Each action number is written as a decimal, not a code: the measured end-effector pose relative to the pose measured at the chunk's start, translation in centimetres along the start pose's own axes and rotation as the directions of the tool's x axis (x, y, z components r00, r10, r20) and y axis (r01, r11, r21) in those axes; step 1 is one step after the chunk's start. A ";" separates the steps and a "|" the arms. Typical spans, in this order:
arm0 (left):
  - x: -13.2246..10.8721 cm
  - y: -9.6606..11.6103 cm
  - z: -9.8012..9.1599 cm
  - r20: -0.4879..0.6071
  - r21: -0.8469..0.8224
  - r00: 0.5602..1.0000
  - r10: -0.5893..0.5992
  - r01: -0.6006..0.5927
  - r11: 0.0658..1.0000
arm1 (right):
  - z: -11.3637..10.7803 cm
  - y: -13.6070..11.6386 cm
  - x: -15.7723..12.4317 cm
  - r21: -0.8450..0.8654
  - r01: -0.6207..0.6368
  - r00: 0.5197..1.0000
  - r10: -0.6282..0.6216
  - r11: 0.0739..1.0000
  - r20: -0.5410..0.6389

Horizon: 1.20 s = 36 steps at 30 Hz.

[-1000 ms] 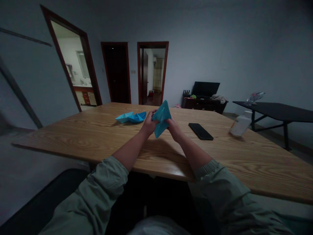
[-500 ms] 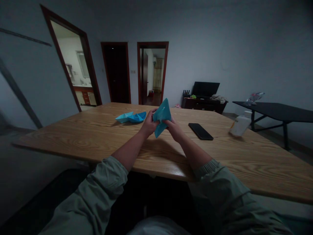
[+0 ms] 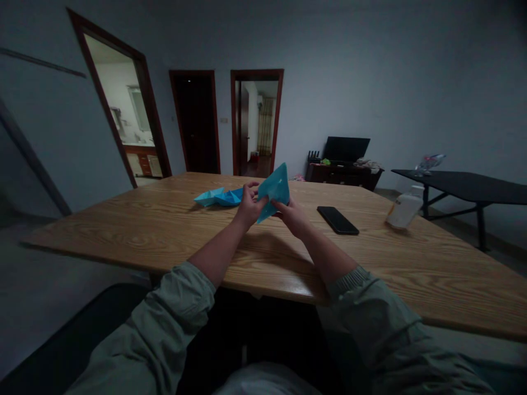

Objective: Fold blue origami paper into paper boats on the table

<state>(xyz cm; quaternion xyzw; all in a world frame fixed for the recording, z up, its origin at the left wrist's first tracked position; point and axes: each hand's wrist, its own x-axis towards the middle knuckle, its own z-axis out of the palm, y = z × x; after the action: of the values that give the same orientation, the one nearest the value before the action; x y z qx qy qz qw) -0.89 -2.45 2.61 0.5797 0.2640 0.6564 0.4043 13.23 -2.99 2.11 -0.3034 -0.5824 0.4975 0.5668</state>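
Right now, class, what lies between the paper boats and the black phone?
In the head view, the left hand, the right hand and the folded blue paper they hold.

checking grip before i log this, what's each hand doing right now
Left hand: closed, pinching the edge of the folded blue paper.
Right hand: closed, holding the same paper from the other side.

A black smartphone (image 3: 337,220) lies on the wooden surface (image 3: 123,233) at two o'clock, and a white plastic bottle (image 3: 405,207) stands near the surface's far edge at three. Beyond them, a black monitor (image 3: 346,149) sits on a dark cabinet (image 3: 341,175) at one o'clock, and a black table (image 3: 461,180) stands at two.
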 end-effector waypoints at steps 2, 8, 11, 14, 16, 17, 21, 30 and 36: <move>-0.2 0.4 0.0 0.020 -0.027 1.000 -0.009 0.009 1.000 | 0.0 -0.3 0.0 0.076 -0.045 0.999 0.047 0.996 -0.027; -1.0 0.8 0.1 0.181 -0.009 0.983 0.035 -0.034 0.999 | -0.7 -0.8 0.1 0.284 -0.124 0.982 0.159 0.951 -0.101; -0.9 0.3 -0.1 0.178 0.097 0.981 0.076 -0.094 0.991 | -0.9 -0.9 0.2 0.340 -0.113 0.980 0.162 0.933 -0.119; -0.5 -0.1 -0.3 0.111 0.162 0.988 0.104 -0.121 0.979 | -0.8 -1.3 0.1 0.363 -0.153 0.969 0.212 0.919 -0.127; -0.2 -0.1 -0.5 0.053 0.169 0.994 0.100 -0.108 0.980 | -0.8 -1.8 -0.1 0.395 -0.192 0.964 0.248 0.899 -0.095; 0.0 -0.1 -0.6 0.030 0.161 0.995 0.092 -0.095 0.982 | -0.8 -2.0 -0.2 0.408 -0.202 0.965 0.253 0.891 -0.074; 0.5 -0.2 -0.9 -0.026 0.103 0.998 0.058 -0.055 0.993 | -0.6 -2.4 -0.5 0.402 -0.195 0.974 0.224 0.895 -0.025; 0.7 -0.5 -0.9 -0.038 0.062 0.999 0.012 -0.010 0.998 | -0.5 -1.5 0.0 0.323 -0.119 0.982 0.159 0.939 -0.099; 0.5 -0.5 -0.8 -0.015 0.091 1.000 0.020 -0.018 0.996 | -0.6 -1.6 0.1 0.267 -0.074 0.974 0.127 0.961 -0.189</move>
<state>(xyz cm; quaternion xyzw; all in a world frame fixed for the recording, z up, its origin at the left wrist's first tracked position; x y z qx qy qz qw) -1.56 -1.61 2.31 0.5947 0.2912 0.6521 0.3691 14.16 -3.24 3.52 -0.3059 -0.4352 0.5635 0.6321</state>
